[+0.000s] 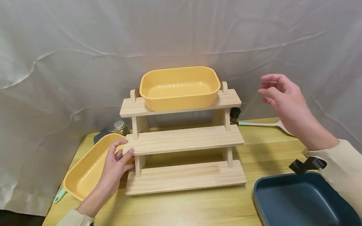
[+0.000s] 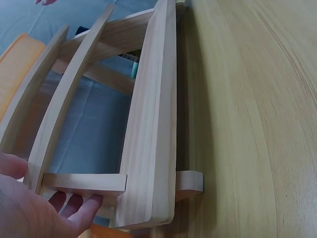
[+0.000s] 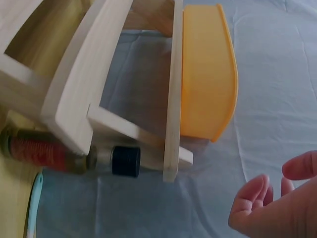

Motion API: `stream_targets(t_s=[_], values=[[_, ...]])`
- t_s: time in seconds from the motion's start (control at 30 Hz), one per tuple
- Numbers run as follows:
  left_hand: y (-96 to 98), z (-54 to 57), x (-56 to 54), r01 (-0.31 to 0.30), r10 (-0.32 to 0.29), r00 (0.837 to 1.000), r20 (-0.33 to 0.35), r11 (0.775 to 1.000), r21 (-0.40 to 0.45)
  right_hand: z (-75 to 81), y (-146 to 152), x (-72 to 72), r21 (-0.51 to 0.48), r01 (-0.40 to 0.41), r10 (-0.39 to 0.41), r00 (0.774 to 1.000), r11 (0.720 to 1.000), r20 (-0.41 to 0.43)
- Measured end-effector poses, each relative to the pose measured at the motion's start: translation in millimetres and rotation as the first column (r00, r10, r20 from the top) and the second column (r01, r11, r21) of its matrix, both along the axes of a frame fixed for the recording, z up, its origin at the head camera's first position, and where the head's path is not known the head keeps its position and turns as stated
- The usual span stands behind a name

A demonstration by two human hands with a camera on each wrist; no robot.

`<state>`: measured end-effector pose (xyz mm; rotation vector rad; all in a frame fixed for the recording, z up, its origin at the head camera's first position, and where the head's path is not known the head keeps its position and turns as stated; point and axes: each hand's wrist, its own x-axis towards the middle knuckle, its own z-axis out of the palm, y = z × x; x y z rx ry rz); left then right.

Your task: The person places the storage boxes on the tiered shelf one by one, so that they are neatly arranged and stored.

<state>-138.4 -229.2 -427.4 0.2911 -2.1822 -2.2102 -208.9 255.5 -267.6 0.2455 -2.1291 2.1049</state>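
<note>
A three-tier wooden shelf rack [image 1: 183,141] stands in the middle of the table. My left hand [image 1: 115,166] grips the left end of its middle tier; in the left wrist view the thumb is at that board and the fingers [image 2: 84,213] lie against the side support. On the top tier sits a yellow rectangular baking dish [image 1: 181,102], upright. My right hand [image 1: 285,98] is in the air to the right of the rack, fingers loosely bent and holding nothing. Behind my left hand, a second yellow dish [image 1: 84,168] leans at a tilt.
A dark blue dish [image 1: 297,199] lies at the front right. At the back right are a dark-capped bottle [image 3: 49,151] and a white utensil with a mint handle [image 1: 260,123]. A metal-lidded jar [image 1: 121,127] stands behind the tilted dish. Grey cloth [image 1: 175,29] hangs behind.
</note>
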Motion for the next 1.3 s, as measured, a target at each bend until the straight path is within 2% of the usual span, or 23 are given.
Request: stream_targets(t_s=[0.23, 0.57, 0.67, 0.8, 1.03, 1.13, 1.3], values=[[0.0, 0.4, -0.8, -0.002, 0.002, 1.0, 0.011, 1.0, 0.014, -8.0, 38.1, 18.1, 0.096, -0.109, 0.109, 0.994, 0.989, 0.001], [-4.7, 0.8, 1.1, 0.012, -0.012, 1.0, 0.014, 1.0, -0.007, -40.0, 90.3, 41.5, 0.002, -0.178, 0.178, 0.984, 0.984, 0.007], [-4.6, -0.1, 0.5, 0.033, -0.033, 0.999, 0.007, 0.999, -0.014, -49.4, 107.9, 51.8, 0.013, -0.16, 0.16, 0.987, 0.987, 0.001], [-4.2, -0.7, -0.8, 0.053, -0.053, 0.999, -0.003, 0.998, -0.032, -62.0, 134.3, 65.4, 0.022, -0.176, 0.177, 0.984, 0.984, -0.02], [-3.6, -0.6, -0.2, 0.063, -0.064, 0.998, -0.012, 0.996, -0.056, -95.1, 178.4, 80.5, -0.003, -0.241, 0.237, 0.956, 0.97, -0.171], [-3.7, -0.8, -0.1, 0.064, -0.065, 0.998, -0.014, 0.996, -0.058, -112.1, 198.1, 86.4, 0.026, -0.267, 0.267, 0.944, 0.963, -0.193], [-3.1, -2.0, -1.2, 0.067, -0.068, 0.997, -0.021, 0.996, -0.054, -147.0, 234.1, 99.8, 0.058, -0.287, 0.293, 0.942, 0.956, -0.161]])
